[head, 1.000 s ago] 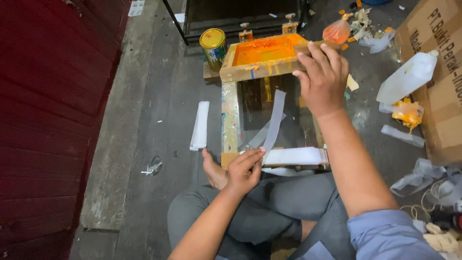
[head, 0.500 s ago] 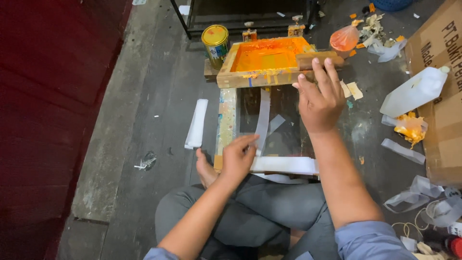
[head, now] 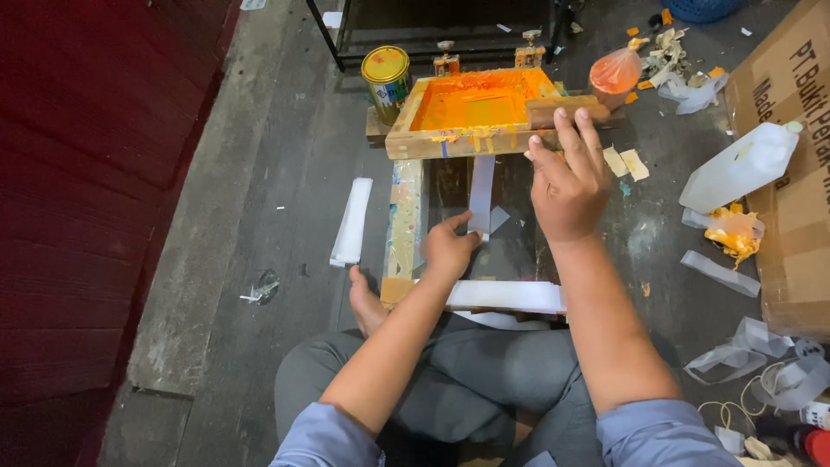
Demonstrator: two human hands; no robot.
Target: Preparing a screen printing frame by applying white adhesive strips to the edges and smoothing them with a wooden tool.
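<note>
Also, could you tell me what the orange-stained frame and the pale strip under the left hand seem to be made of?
The frame looks like bare, unfinished wood: square-cut rails with grain showing, smeared with orange ink. The pale strip, touched by the left hand, seems to be thin ribbon or paper: flat, matte, whitish; which one is unclear.

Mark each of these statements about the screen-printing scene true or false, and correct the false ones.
1. The left hand pinches the lower end of a white strip. True.
2. The right hand rests on the floor. False: it lies on the wooden frame, fingers on a wooden block.
3. The ink in the frame is blue. False: it is orange.
4. A yellow-lidded tin stands left of the frame. True.
5. A stack of white strips lies on the floor to the left. True.
</note>
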